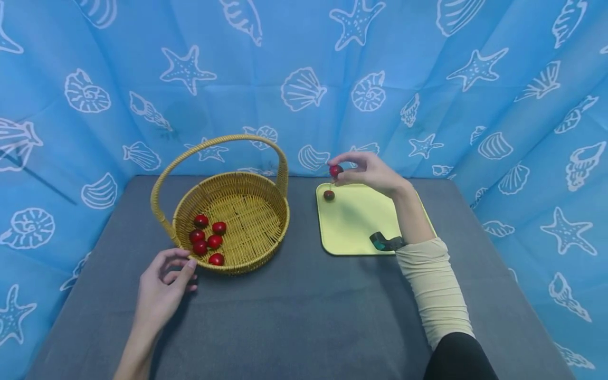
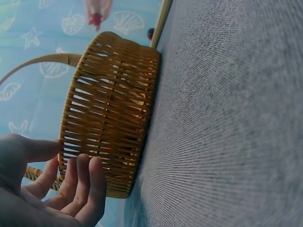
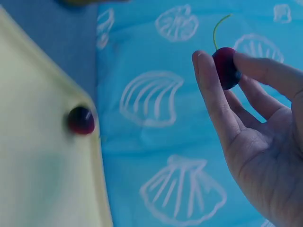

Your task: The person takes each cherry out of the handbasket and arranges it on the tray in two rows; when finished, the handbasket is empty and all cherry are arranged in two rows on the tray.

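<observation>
My right hand (image 1: pixel 369 171) pinches a dark red cherry (image 3: pixel 226 68) between thumb and fingertips, raised over the far left corner of a pale yellow tray (image 1: pixel 351 232). A thin green stem (image 3: pixel 218 30) curves from that cherry. One more cherry (image 1: pixel 329 195) lies on the tray near its left edge. Over on the left stands a round woven basket (image 1: pixel 254 253) with a tall arched handle (image 1: pixel 223 140). Several red cherries (image 1: pixel 216 258) sit in its left side. With thumb and index finger, my left hand (image 1: pixel 163 285) grips the basket's near left rim; its other fingers curl beside the wall.
A grey cloth (image 1: pixel 285 327) covers the table. Behind it and at both sides hangs a blue curtain (image 1: pixel 266 63) printed with white shells and starfish. The tray stands to the right of the basket, with a strip of cloth between them. A black wrist strap (image 1: pixel 387 243) sits on the right forearm.
</observation>
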### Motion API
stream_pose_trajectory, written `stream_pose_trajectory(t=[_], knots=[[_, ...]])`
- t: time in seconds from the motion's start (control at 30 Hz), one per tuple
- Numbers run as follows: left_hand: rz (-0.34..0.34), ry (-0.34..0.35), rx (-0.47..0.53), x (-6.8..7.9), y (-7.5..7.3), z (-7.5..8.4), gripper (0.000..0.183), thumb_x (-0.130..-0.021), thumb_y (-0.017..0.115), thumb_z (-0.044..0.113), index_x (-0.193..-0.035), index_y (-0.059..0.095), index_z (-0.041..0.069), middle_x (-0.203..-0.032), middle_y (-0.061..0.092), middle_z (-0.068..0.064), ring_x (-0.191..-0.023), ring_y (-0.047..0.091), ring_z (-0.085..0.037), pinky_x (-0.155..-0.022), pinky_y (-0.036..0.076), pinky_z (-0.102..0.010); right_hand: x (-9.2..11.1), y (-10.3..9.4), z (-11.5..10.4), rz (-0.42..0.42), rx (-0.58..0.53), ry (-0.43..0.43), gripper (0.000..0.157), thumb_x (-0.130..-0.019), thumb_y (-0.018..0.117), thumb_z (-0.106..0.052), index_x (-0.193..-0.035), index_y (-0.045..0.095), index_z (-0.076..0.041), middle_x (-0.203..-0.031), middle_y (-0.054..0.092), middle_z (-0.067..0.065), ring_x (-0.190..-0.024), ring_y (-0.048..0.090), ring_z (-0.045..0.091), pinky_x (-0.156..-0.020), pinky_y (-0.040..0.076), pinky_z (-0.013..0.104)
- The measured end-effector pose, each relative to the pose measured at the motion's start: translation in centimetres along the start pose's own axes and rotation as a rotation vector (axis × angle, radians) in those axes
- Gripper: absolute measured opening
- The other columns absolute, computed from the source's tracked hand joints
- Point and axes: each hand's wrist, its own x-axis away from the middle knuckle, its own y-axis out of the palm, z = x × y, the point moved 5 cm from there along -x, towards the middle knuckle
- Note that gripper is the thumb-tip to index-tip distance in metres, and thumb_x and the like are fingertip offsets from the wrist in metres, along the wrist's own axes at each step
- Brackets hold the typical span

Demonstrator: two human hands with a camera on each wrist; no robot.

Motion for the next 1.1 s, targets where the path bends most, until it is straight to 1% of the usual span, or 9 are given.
stream_pose_trajectory(t=[0.17, 0.3, 0.37, 0.53, 0.67, 0.77, 0.83, 0.97, 1.1], knots=[[0.001, 0.013, 0.001, 0.0, 0.0, 0.0, 0.039, -0.109, 0.068, 0.028, -0.142, 0.056, 0.009, -0.122, 0.069, -0.011, -0.086, 0.076, -0.011, -0.071, 0.07, -0.027, 0.6, -1.7, 2.5, 0.045, -0.003, 0.035, 0.041, -0.103, 0.068, 0.002, -0.142, 0.06, 0.009, -0.137, 0.064, 0.02, -0.106, 0.08, 0.02, -0.102, 0.067, 0.034], [-0.001, -0.001, -0.006, 0.0, 0.0, 0.0, 0.039, -0.109, 0.067, 0.028, -0.142, 0.055, 0.01, -0.127, 0.069, -0.016, -0.086, 0.076, -0.011, -0.072, 0.07, -0.026, 1.4, -2.6, 4.3, 0.079, 0.006, 0.099, 0.043, -0.103, 0.07, 0.0, -0.143, 0.058, 0.008, -0.139, 0.062, 0.02, -0.104, 0.08, 0.019, -0.101, 0.067, 0.03], [-0.002, -0.009, -0.008, 0.0, 0.1, 0.1, 0.04, -0.109, 0.067, 0.028, -0.143, 0.055, 0.01, -0.128, 0.069, -0.016, -0.087, 0.076, -0.011, -0.072, 0.07, -0.026, 1.7, -3.0, 5.1, 0.1, 0.04, 0.129, 0.043, -0.103, 0.072, -0.004, -0.143, 0.059, 0.006, -0.14, 0.062, 0.017, -0.105, 0.079, 0.015, -0.099, 0.066, 0.026], [-0.005, 0.003, -0.003, 0.0, 0.0, 0.2, 0.039, -0.11, 0.067, 0.029, -0.142, 0.055, 0.01, -0.125, 0.068, -0.015, -0.087, 0.076, -0.011, -0.071, 0.07, -0.026, 2.4, -3.4, 6.7, 0.142, 0.066, 0.184, 0.046, -0.101, 0.076, -0.006, -0.143, 0.062, 0.004, -0.143, 0.06, 0.017, -0.108, 0.077, 0.011, -0.1, 0.065, 0.024], [-0.014, 0.027, 0.003, 0.0, -0.1, 0.2, 0.039, -0.11, 0.067, 0.029, -0.141, 0.055, 0.009, -0.122, 0.07, -0.011, -0.087, 0.076, -0.011, -0.071, 0.07, -0.026, 2.6, -3.5, 8.0, 0.142, 0.007, 0.207, 0.044, -0.103, 0.069, 0.001, -0.146, 0.059, 0.004, -0.15, 0.057, 0.025, -0.109, 0.08, 0.013, -0.107, 0.064, 0.033], [-0.019, 0.035, 0.002, 0.0, -0.1, 0.3, 0.039, -0.11, 0.067, 0.029, -0.141, 0.055, 0.009, -0.119, 0.069, -0.007, -0.087, 0.076, -0.011, -0.072, 0.07, -0.026, 2.6, -3.6, 9.0, 0.129, -0.005, 0.222, 0.045, -0.105, 0.066, 0.001, -0.149, 0.056, 0.005, -0.151, 0.055, 0.027, -0.112, 0.08, 0.015, -0.113, 0.061, 0.04], [-0.022, 0.034, 0.0, 0.1, -0.2, 0.4, 0.039, -0.11, 0.066, 0.029, -0.141, 0.055, 0.009, -0.119, 0.068, -0.005, -0.088, 0.076, -0.011, -0.072, 0.07, -0.026, 2.6, -3.6, 9.5, 0.119, 0.004, 0.231, 0.046, -0.106, 0.067, -0.001, -0.15, 0.056, 0.005, -0.15, 0.055, 0.027, -0.113, 0.079, 0.017, -0.113, 0.061, 0.041], [-0.027, 0.043, 0.001, 0.2, -0.2, 0.4, 0.038, -0.11, 0.066, 0.03, -0.141, 0.055, 0.01, -0.119, 0.068, -0.004, -0.089, 0.076, -0.011, -0.073, 0.07, -0.025, 2.4, -3.7, 10.3, 0.104, 0.026, 0.245, 0.047, -0.105, 0.069, -0.005, -0.15, 0.056, 0.004, -0.15, 0.054, 0.027, -0.11, 0.078, 0.013, -0.107, 0.064, 0.033], [-0.024, 0.047, 0.0, 0.2, -0.1, 0.4, 0.037, -0.111, 0.065, 0.028, -0.141, 0.055, 0.009, -0.122, 0.068, -0.01, -0.089, 0.076, -0.011, -0.073, 0.07, -0.025, 2.4, -3.7, 10.9, 0.109, 0.123, 0.248, 0.046, -0.103, 0.073, -0.009, -0.147, 0.062, 0.0, -0.15, 0.058, 0.024, -0.11, 0.074, 0.007, -0.099, 0.065, 0.022]])
